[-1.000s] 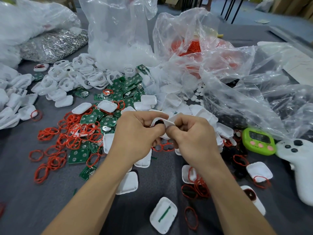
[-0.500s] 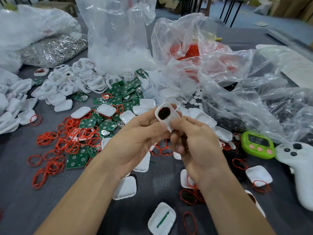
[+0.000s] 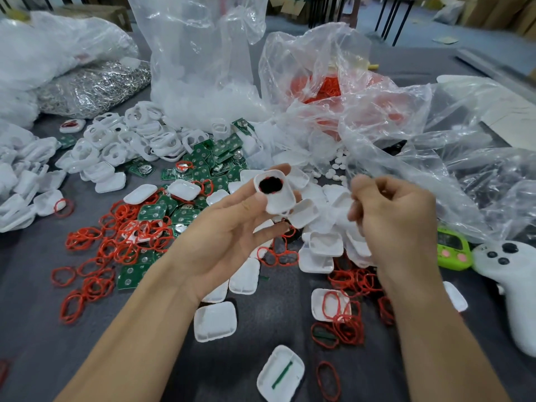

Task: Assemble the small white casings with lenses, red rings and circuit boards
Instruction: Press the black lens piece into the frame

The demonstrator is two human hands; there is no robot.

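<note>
While the left hand pinches one white casing between thumb and fingertips near the middle of the view, a dark round lens already sits in its opening. I judge this unit to be at an early stage, since no red ring or circuit board shows on it. The right hand, at three o'clock from that casing and apart from it, has its fingers curled, but blur hides whether they pinch anything, so I cannot tell. Most of the job looks left to do. A loose spread of red rings lies on the tabletop at eight o'clock, green circuit boards are heaped at eleven o'clock, and bare casings lie scattered at four to five o'clock under the hands. At five o'clock, nearer the bottom edge, a ringed casing has a red ring laid in it and nothing more. Far out at ten o'clock, beside a heap of open white frames, a small white piece may be finished, though it is too small to be sure.
</note>
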